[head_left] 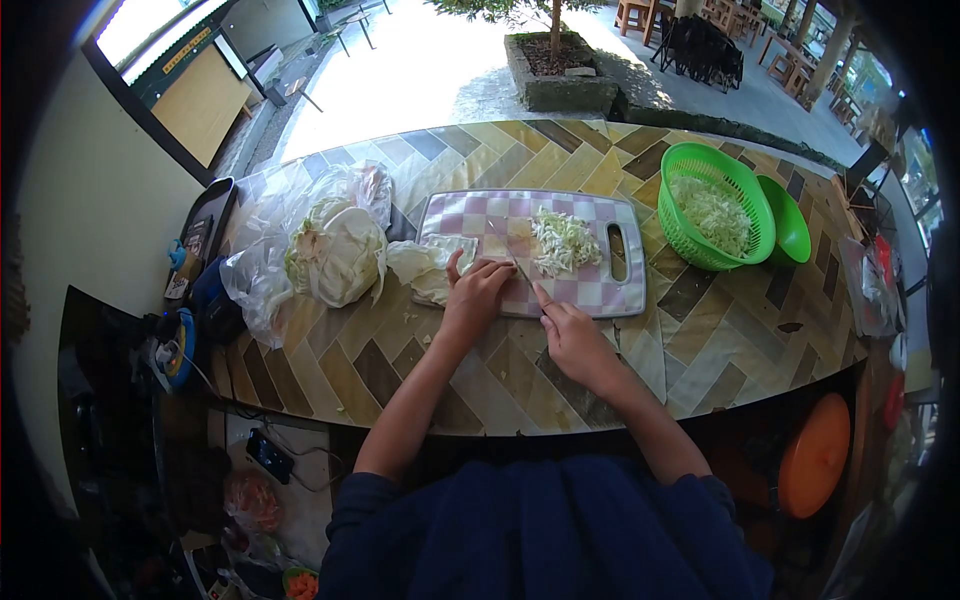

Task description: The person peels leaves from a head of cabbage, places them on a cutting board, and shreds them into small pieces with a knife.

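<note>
A checkered cutting board (610, 293) lies on the table, with a heap of shredded cabbage (565, 242) on its right half. My right hand (575, 338) grips a knife (519, 262), its blade pointing away from me and to the left. Close to the blade, my left hand (480, 290) presses with bent fingers on cabbage, mostly hidden beneath them. Loose cabbage leaves (428, 268) rest at the board's left side. Farther left a partly peeled cabbage head (338, 255) sits beside clear plastic bags (262, 275).
At the right stands a green basket (680, 228) holding shredded cabbage, beside a green bowl (787, 222). A dark tray (212, 215) is at the table's left edge. Below right is an orange round stool (815, 455); a phone (268, 455) lies below left.
</note>
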